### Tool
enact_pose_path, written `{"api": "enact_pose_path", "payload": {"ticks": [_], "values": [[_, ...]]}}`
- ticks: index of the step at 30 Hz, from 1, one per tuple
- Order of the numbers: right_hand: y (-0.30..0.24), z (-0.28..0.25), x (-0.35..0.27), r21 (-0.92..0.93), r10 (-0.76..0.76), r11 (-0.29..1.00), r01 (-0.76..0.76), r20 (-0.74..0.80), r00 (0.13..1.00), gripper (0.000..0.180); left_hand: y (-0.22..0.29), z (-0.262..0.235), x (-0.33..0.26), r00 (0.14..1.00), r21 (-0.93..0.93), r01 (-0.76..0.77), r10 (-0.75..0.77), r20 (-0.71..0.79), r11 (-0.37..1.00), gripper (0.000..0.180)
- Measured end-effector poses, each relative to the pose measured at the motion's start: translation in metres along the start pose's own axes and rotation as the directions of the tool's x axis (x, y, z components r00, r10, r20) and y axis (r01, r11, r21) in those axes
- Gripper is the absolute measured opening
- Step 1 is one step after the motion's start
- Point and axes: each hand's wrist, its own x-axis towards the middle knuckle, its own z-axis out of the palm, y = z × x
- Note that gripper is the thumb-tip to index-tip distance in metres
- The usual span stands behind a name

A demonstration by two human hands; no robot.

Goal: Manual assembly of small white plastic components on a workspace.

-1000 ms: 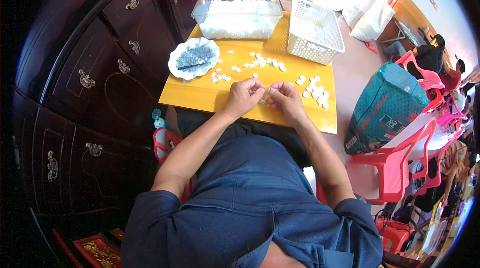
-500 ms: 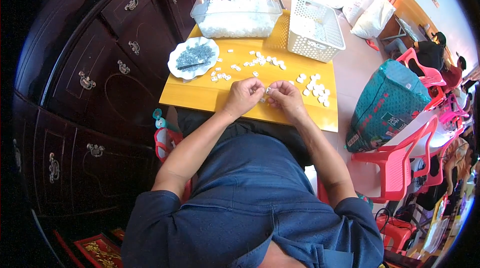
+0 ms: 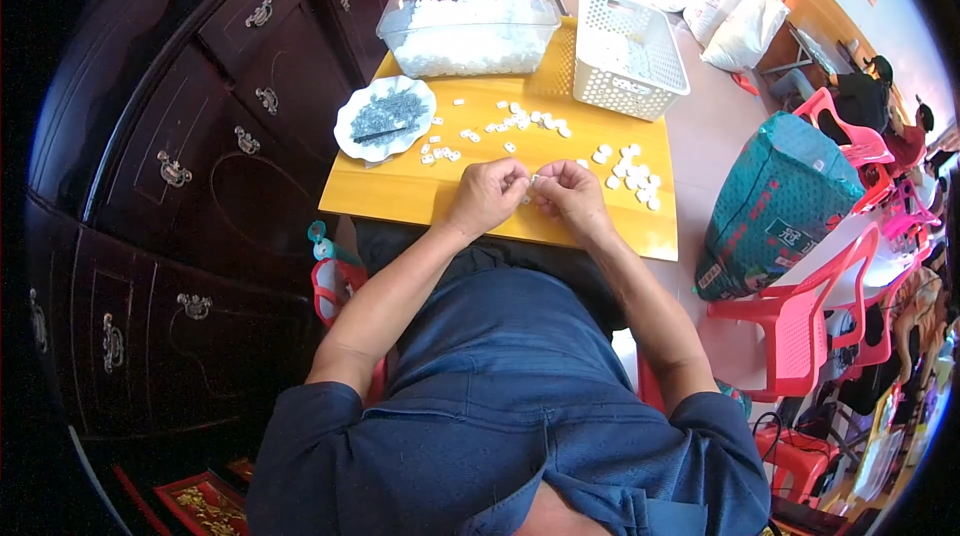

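Piece: small white plastic part (image 3: 533, 181), pinched between both hands above the yellow table's (image 3: 400, 198) near edge.
Left hand (image 3: 490, 196): fingertips clenched on the part's left side.
Right hand (image 3: 570, 194): fingertips gripping it from the right, equally near.
Long axis: too small to tell.

Both hands (image 3: 530, 196) pinch a small white piece (image 3: 533, 180) over the yellow table (image 3: 400, 191).
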Motion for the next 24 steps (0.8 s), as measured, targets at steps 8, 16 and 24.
{"api": "enact_pose_path", "payload": {"ticks": [8, 16, 24], "values": [[0.0062, -0.0020, 0.0040, -0.056, -0.017, 0.998, 0.018, 0.015, 1.000, 0.007, -0.0001, -0.0033, 0.0024, 0.996, 0.150, -0.087, 0.085, 0.021, 0.985, 0.006], [-0.0029, -0.0003, -0.0021, -0.063, -0.001, 0.998, 0.003, 0.025, 1.000, 0.006, 0.0019, -0.0027, 0.0001, 0.998, 0.087, -0.055, 0.053, 0.024, 0.995, 0.005], [0.0003, -0.0006, 0.0001, -0.077, -0.005, 0.997, 0.009, 0.049, 0.999, 0.009, -0.0006, -0.0029, 0.0017, 0.999, 0.117, -0.038, 0.033, 0.042, 0.992, 0.006]]}}
